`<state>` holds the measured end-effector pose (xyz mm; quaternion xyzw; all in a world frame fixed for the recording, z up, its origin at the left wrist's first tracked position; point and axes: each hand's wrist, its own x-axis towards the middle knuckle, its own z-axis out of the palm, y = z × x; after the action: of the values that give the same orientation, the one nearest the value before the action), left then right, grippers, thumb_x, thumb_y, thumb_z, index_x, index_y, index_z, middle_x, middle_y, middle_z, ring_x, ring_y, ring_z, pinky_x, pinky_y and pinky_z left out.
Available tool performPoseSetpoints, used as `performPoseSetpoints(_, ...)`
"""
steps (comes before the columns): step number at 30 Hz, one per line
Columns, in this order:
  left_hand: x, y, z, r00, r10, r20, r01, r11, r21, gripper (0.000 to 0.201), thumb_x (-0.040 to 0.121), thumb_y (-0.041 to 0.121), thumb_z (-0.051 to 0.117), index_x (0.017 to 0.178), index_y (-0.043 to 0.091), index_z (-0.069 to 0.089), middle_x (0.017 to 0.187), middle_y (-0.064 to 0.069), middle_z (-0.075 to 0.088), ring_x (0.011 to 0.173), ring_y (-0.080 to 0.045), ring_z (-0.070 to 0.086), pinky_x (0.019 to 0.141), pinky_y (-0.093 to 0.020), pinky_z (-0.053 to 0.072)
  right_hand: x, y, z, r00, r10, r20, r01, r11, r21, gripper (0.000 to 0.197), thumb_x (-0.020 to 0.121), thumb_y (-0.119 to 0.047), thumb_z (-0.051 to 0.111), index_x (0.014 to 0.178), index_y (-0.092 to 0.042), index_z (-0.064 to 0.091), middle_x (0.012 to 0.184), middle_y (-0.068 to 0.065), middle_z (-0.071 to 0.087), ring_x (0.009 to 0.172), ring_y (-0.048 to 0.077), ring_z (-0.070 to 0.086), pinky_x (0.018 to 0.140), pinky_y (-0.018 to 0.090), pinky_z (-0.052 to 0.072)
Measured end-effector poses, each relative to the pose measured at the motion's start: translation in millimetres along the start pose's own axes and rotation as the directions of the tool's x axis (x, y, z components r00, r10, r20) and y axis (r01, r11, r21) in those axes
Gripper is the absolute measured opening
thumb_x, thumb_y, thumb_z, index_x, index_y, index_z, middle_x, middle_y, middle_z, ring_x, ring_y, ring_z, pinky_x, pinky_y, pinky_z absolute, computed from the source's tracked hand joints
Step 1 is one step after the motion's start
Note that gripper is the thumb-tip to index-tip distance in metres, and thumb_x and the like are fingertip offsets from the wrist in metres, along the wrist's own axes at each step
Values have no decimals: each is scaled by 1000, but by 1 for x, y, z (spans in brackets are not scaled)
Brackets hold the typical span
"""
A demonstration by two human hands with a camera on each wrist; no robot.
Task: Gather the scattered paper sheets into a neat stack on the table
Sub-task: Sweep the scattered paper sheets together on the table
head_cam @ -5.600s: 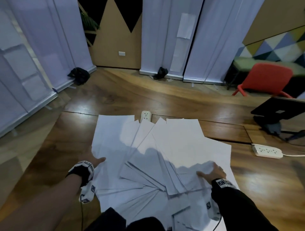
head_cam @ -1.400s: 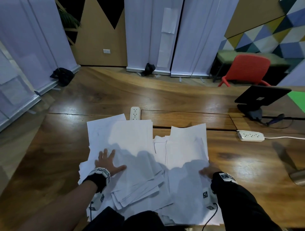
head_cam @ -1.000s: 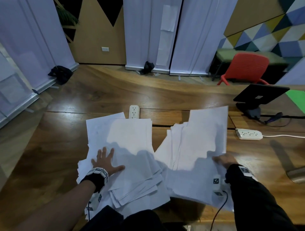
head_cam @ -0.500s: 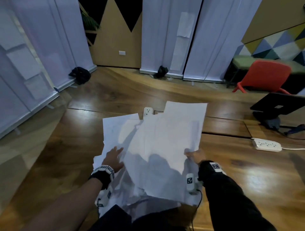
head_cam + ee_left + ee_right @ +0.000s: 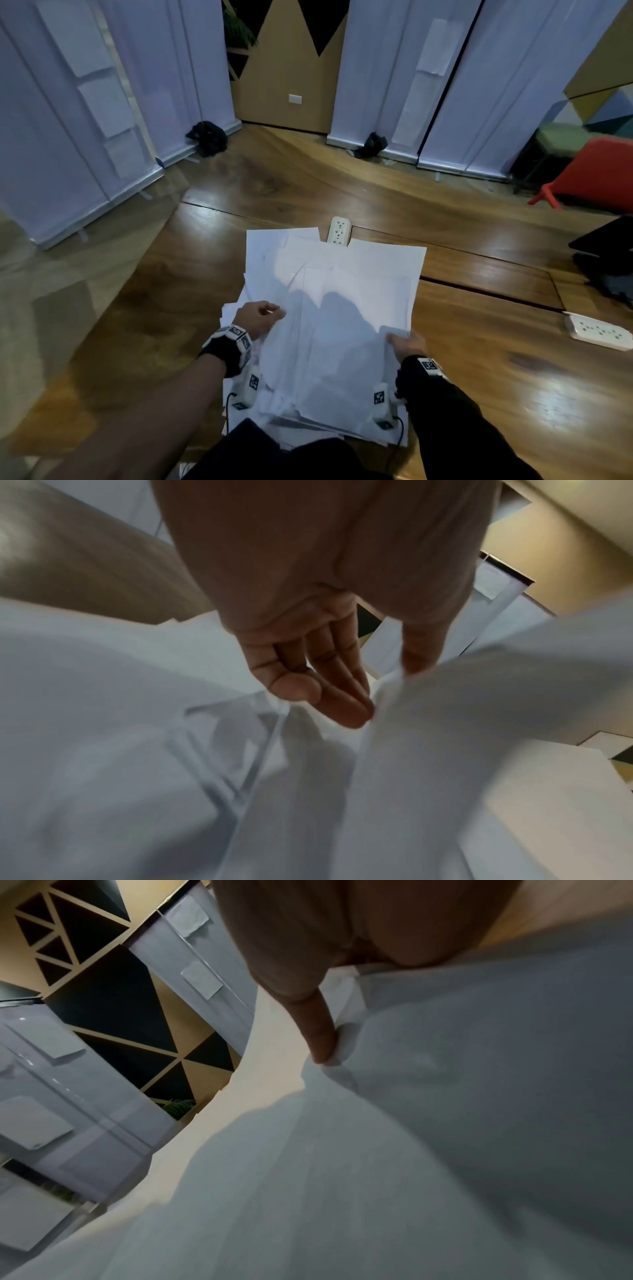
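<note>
Head view: a loose pile of sheets [image 5: 329, 308] lies at the near middle of the table [image 5: 496, 394], its far edge touching a power strip [image 5: 339, 231] at 12 o'clock; a second strip [image 5: 597, 330] sits well apart at 3 o'clock. The left hand [image 5: 258, 318] meets the pile's edge at 9 o'clock, the right hand [image 5: 407, 344] holds the top bundle's near corner at 4 o'clock. Sheets stick out unevenly at 7 o'clock, so squaring too fast would likely crumple those lower corners

Left wrist view: blurred; the left hand [image 5: 322, 647] shows fingers [image 5: 342, 696] pressed together and nearly straight, thumb apart against a raised paper edge, pinching nothing that can be seen. With that side only nudged, loose sheets could slide off toward 9 o'clock

Right wrist view: the right hand [image 5: 308, 961] presses a thumb onto the bundle's top face; the fingers are hidden beneath, so a pinch seems likely. A one-corner grip may let the bundle sag and fan out, or push the pile into the strip at 12 o'clock
</note>
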<state>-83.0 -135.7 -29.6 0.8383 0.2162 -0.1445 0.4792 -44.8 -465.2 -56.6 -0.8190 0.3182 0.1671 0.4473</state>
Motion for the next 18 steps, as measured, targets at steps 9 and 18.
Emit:
performPoseSetpoints(9,-13,-9,-6,953,-169,253,83,944,321,19,77,21,69,61,16,61,57,-2,60,54,-19,58,63,-29,53,9,16,-16,995,72,-66,-58,979,196,46,87,-9,65,127,11,53,130,25,58,118,41,56,94,37,43)
performPoseSetpoints(18,-5,-4,-24,997,-78,-3,73,907,414,30,78,42,66,98,19,68,99,-1,71,101,-20,63,85,-28,50,6,7,-18,990,-30,-136,55,981,184,36,83,-4,65,118,-9,63,108,13,68,87,27,59,79,29,45)
